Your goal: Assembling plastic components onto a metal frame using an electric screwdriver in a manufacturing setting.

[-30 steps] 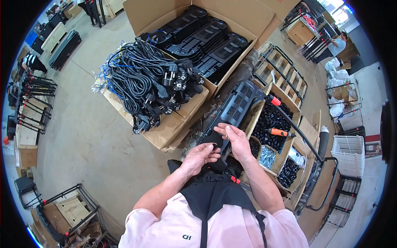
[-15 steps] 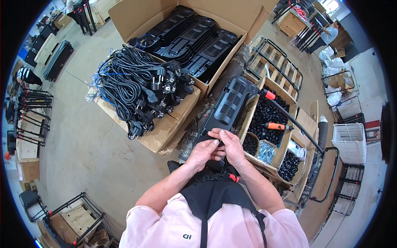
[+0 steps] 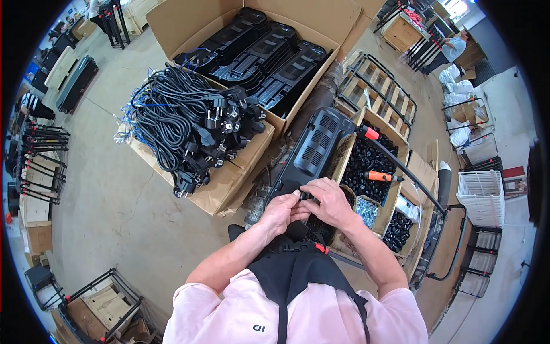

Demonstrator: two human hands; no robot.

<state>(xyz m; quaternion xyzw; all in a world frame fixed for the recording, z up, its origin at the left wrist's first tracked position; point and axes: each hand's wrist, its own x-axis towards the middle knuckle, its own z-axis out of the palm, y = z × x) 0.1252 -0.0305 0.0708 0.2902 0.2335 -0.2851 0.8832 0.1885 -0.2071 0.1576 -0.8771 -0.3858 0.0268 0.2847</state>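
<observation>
A long black plastic housing point(image 3: 315, 150) with slotted vents lies in front of me, and both hands meet over its near end. My left hand point(image 3: 281, 213) is closed, thumb pointing up toward the other hand's fingertips. Fingers bent into a pinch, my right hand point(image 3: 329, 202) comes against it from the right. A tiny dark piece seems to sit between the fingertips, too small and covered to name. Close to the right hand is a wooden parts tray point(image 3: 405, 192) with silver screws point(image 3: 367, 212) and many small black plastic pieces point(image 3: 366, 152).
An orange-handled power screwdriver point(image 3: 381, 176) lies across the tray. At the left, a heap of black power cords point(image 3: 172, 123) tops a carton point(image 3: 240, 172). Behind stands a large open box point(image 3: 321, 26) of black housings. A black tubular frame point(image 3: 418, 180) crosses the tray's right side.
My right hand has turned and shifted slightly right and down, its fingers now curling over the left fingertips. My left hand stays nearly in place.
</observation>
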